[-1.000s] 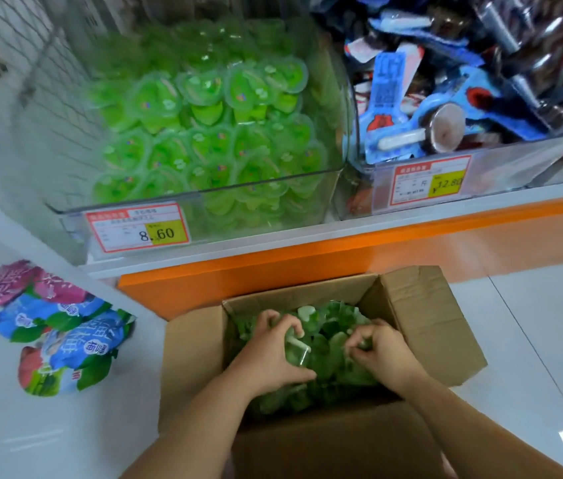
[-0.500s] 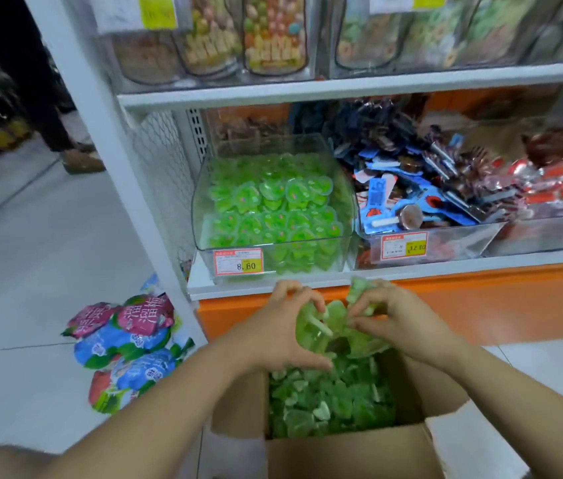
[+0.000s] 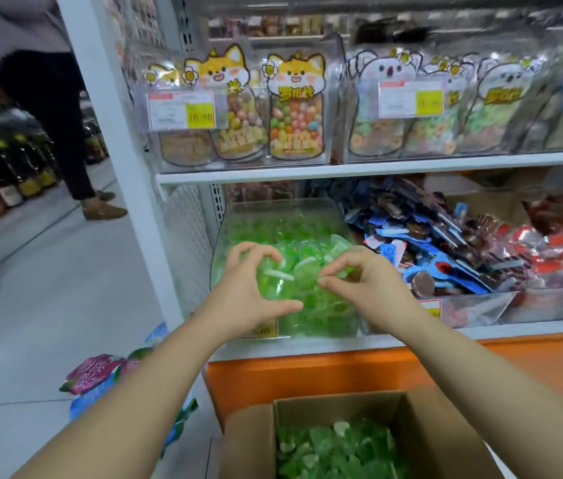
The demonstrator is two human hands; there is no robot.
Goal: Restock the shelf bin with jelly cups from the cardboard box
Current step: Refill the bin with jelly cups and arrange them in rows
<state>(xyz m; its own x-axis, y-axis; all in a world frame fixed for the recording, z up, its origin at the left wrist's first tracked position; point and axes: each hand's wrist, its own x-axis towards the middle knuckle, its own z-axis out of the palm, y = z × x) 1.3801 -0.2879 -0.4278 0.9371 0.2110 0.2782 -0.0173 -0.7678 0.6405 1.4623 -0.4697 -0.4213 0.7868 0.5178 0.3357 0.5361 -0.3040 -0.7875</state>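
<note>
— Your left?
— Arm outstretched, my left hand [image 3: 249, 292] curls round green jelly cups [image 3: 278, 283] over the shelf bin [image 3: 219, 261].
— And the right?
— My right hand [image 3: 373, 288] pinches the same clutch above the bin. The cardboard box [image 3: 249, 440] sits below it.

On white shelf [image 3: 515, 331], shelf bin [image 3: 266, 210] beside sweet bin [image 3: 473, 305]; on floor [image 3: 48, 305], cardboard box [image 3: 252, 444] and snack bags [image 3: 93, 375]

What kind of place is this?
Probably a shop's sweets aisle: clear shelf bins carrying price tags, bagged candy on the upper shelf, and an open cardboard box of green jelly cups below for restocking.
</note>
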